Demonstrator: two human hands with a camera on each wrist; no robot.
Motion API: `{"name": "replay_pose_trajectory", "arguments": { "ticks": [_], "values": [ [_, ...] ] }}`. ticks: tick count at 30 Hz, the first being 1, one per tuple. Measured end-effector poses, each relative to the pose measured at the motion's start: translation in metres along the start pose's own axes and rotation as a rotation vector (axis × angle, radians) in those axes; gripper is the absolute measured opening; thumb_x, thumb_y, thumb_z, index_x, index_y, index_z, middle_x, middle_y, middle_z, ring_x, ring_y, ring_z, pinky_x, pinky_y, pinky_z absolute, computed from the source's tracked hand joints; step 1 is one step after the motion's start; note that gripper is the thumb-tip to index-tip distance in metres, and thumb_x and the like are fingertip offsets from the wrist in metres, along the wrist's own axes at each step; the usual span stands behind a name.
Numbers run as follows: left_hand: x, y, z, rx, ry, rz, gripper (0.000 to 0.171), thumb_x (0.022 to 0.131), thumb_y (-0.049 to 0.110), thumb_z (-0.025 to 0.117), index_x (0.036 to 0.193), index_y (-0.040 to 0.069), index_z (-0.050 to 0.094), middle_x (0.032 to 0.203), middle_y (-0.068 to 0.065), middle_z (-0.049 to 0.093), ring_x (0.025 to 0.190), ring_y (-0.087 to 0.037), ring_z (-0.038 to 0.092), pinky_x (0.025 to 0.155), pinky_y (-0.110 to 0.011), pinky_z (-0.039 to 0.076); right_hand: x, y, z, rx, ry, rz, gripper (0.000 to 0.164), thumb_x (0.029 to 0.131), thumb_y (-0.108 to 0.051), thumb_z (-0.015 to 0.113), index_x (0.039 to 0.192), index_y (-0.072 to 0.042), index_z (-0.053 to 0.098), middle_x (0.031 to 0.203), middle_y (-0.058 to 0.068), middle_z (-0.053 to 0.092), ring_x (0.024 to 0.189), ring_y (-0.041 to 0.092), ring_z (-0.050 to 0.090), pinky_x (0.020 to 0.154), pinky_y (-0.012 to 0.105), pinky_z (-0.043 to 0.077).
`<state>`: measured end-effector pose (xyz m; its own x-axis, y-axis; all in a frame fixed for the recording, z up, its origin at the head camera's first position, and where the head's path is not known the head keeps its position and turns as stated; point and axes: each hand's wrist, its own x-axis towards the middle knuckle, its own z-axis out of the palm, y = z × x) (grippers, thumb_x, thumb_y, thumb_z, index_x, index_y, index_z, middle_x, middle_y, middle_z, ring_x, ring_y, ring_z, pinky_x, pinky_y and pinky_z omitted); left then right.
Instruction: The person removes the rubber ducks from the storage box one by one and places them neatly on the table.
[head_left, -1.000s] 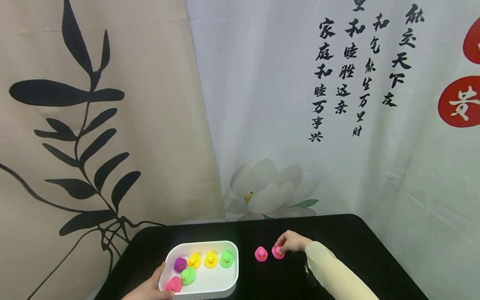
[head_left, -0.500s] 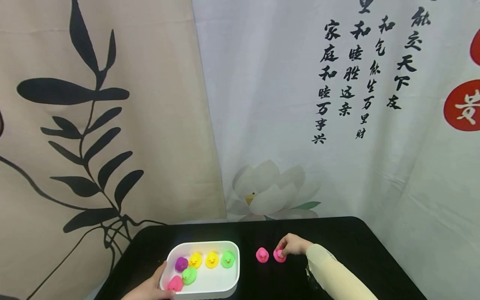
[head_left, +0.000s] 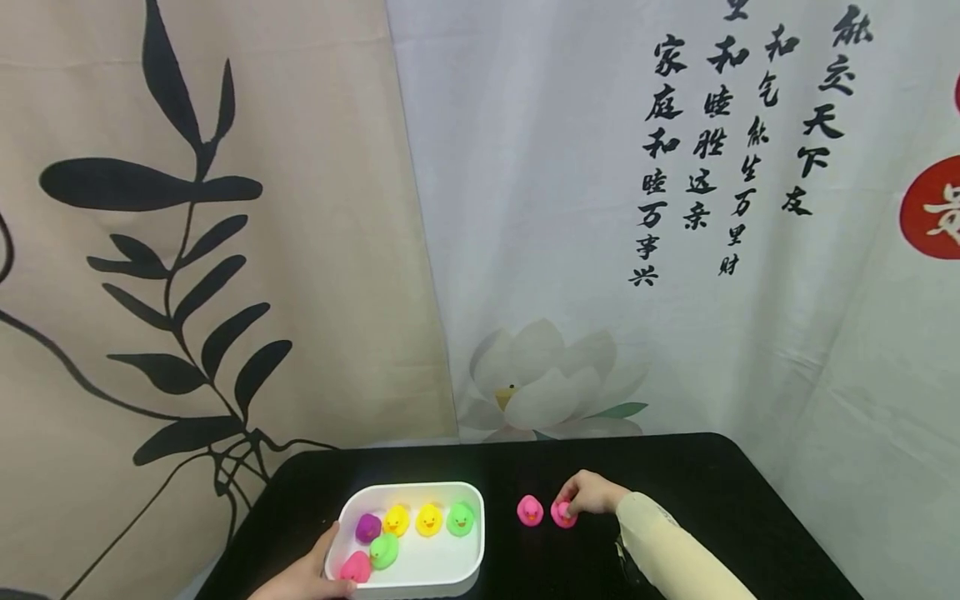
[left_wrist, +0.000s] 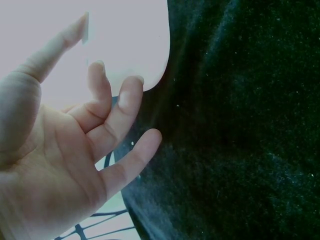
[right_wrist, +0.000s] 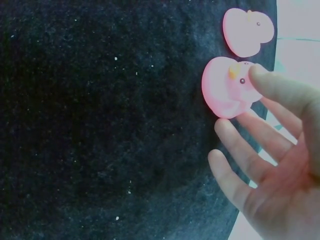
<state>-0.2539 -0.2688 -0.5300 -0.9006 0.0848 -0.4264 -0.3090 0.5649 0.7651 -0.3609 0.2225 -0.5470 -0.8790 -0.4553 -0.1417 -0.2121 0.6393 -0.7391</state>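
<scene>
My left hand [head_left: 303,577] holds the near left corner of a white tray [head_left: 437,560], thumb at the front rim and fingers along the side. In the left wrist view its fingertips touch the pale tray [left_wrist: 132,45]. My right hand [head_left: 596,493] pinches a pink rubber duck [head_left: 562,518] on the black table; the right wrist view has the thumb on the head of this duck [right_wrist: 220,90]. Just left of it in the head view sits a second pink duck [head_left: 530,511], untouched.
Inside the tray are a purple duck [head_left: 368,528], yellow ducks [head_left: 429,520], green ducks [head_left: 461,518] and a pink duck [head_left: 356,567]. The black table [head_left: 637,458] backs onto a printed curtain [head_left: 345,250].
The head view has shifted slightly, so the whole scene sits a little farther right. Both hands, the ducks and the tray keep their places relative to each other.
</scene>
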Motion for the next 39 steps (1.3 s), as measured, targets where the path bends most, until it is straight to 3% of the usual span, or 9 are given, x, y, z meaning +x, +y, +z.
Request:
{"name": "replay_pose_trajectory", "arguments": {
  "ticks": [8,15,23,30,39],
  "values": [
    [-0.001,0.000,0.000,0.017,0.002,0.010,0.120,0.070,0.044,0.082,0.153,0.003,0.005,0.135,-0.033,0.036,0.099,-0.042,0.056,0.076,-0.050,0.055,-0.002,0.003,0.000,0.018,0.031,0.077,0.015,0.083,-0.007,0.073,0.098,-0.006,0.074,0.092,0.002,0.067,0.078,0.017,0.056,0.061,0.038,0.047],
    [-0.001,0.001,0.002,0.028,-0.001,0.014,0.121,0.070,0.044,0.083,0.152,0.002,0.006,0.136,-0.035,0.034,0.102,-0.044,0.054,0.078,-0.051,0.055,-0.009,0.005,-0.002,0.056,0.036,0.095,0.018,0.085,-0.012,0.072,0.102,-0.005,0.073,0.093,0.003,0.068,0.080,0.018,0.057,0.062,0.039,0.048],
    [-0.004,0.000,-0.002,-0.036,-0.049,0.047,0.122,0.072,0.040,0.084,0.152,0.001,0.000,0.136,-0.037,0.029,0.101,-0.040,0.055,0.078,-0.046,0.056,-0.003,0.000,-0.010,0.081,0.115,0.125,0.024,0.085,-0.014,0.072,0.107,-0.003,0.071,0.105,0.008,0.067,0.090,0.022,0.062,0.070,0.046,0.051],
    [-0.004,-0.002,-0.005,-0.103,-0.095,0.061,0.116,0.079,0.034,0.081,0.151,0.002,-0.005,0.134,-0.038,0.027,0.095,-0.031,0.056,0.078,-0.041,0.056,0.009,-0.027,-0.019,0.097,0.086,0.067,0.027,0.086,-0.015,0.071,0.110,-0.002,0.070,0.110,0.014,0.067,0.093,0.024,0.064,0.074,0.049,0.052],
    [-0.002,-0.003,-0.003,-0.074,-0.082,0.071,0.114,0.079,0.034,0.080,0.151,0.001,-0.002,0.123,-0.030,0.039,0.086,-0.029,0.055,0.075,-0.038,0.056,0.021,-0.067,-0.013,0.103,0.029,-0.005,0.024,0.088,-0.020,0.070,0.109,-0.010,0.071,0.102,0.004,0.070,0.091,0.021,0.065,0.079,0.051,0.051]
  ]
}}
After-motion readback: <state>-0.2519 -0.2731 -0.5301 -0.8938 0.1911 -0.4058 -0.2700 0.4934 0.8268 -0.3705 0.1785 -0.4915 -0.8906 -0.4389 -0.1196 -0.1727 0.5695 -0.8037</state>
